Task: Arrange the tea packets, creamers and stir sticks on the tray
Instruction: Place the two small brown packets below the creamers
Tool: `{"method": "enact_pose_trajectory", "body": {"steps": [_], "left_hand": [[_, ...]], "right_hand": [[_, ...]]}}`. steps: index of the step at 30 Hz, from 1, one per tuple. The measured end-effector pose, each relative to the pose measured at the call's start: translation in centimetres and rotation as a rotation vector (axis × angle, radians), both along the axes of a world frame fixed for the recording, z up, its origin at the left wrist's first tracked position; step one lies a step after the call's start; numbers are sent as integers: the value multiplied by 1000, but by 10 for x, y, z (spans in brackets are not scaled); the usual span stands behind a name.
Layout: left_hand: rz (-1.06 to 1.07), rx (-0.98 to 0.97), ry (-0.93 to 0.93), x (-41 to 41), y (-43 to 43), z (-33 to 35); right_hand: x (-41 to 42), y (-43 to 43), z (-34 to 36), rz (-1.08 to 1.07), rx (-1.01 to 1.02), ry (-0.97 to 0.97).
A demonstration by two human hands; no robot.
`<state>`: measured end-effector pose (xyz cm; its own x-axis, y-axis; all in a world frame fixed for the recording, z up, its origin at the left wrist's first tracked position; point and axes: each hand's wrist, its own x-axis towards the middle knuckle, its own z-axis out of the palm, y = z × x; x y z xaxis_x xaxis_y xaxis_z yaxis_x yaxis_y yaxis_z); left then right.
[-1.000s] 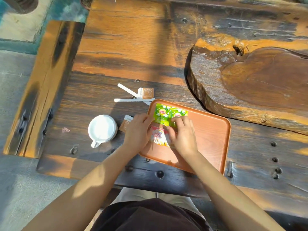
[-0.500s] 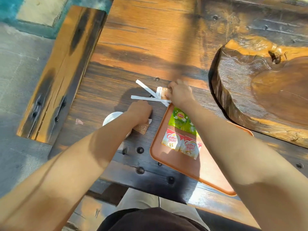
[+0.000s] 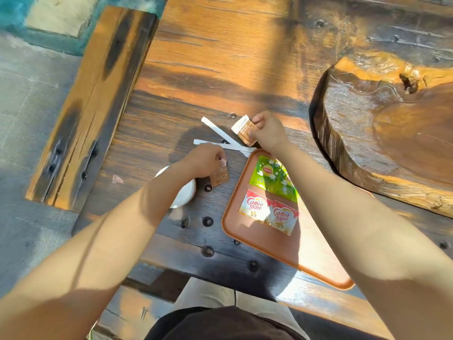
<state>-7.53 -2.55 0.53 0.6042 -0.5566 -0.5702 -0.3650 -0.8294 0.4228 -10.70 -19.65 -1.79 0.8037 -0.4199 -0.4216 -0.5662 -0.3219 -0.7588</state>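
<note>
Right hand (image 3: 266,132) pinching brown packet (image 3: 245,130), lifted above crossed white stir sticks (image 3: 221,141) on wooden table (image 3: 220,57). Left hand (image 3: 204,160) closed on second brown packet (image 3: 220,177) beside white cup (image 3: 182,195). On orange tray (image 3: 306,253): two green tea packets (image 3: 267,175), two creamer packets (image 3: 268,213) nearer the body.

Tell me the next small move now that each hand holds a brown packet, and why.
Probably bring both brown packets over and lay them on the orange tray. The right hand pinches one lifted off the table, the left hand holds the other, and the tray has bare space beside the green tea packets and creamers. The stir sticks can follow.
</note>
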Motion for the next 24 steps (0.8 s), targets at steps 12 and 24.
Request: {"method": "enact_pose_trajectory", "body": {"steps": [12, 24], "left_hand": [[685, -535, 504, -47, 1, 34], [847, -502, 512, -75, 26, 25]], "right_hand": [[-110, 1, 45, -466, 924, -3], [-213, 71, -3, -181, 132, 28]]}}
